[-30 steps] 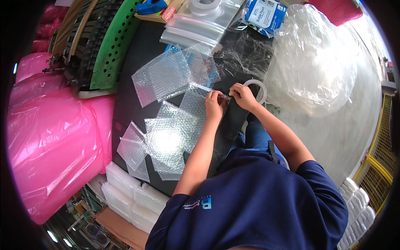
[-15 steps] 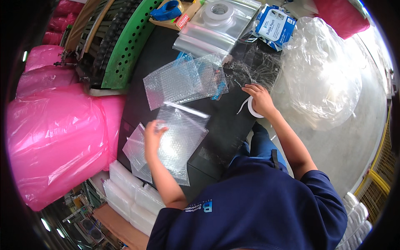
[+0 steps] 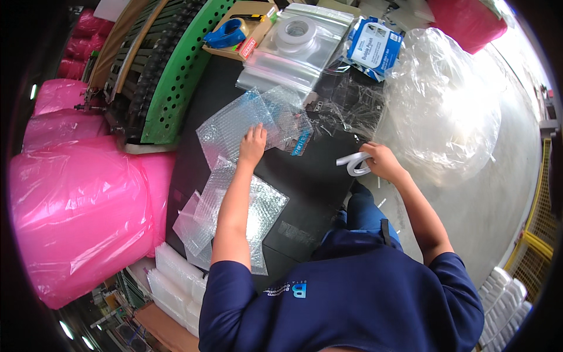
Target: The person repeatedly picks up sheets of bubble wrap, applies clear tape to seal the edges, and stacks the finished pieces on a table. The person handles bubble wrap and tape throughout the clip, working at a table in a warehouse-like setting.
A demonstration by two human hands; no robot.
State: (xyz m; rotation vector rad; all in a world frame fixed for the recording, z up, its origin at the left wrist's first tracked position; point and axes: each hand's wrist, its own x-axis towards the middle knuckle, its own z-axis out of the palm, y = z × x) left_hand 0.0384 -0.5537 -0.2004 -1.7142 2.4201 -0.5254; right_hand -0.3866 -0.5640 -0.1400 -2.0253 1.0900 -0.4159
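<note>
Bubble bags [image 3: 268, 202] lie in a pile on the black counter [image 3: 316, 202], closer to the body than the left grip [image 3: 253, 146]. White tape [image 3: 352, 159] is held in the right grip [image 3: 381, 162], and its loose end pokes out to the left. The left grip is on other bubble bags [image 3: 226, 124]; I cannot tell if it pinches one. Past both grips, flat clear bags [image 3: 272, 69] carry a white roll [image 3: 286, 37]. Past the left grip is a blue tape holder [image 3: 226, 35].
</note>
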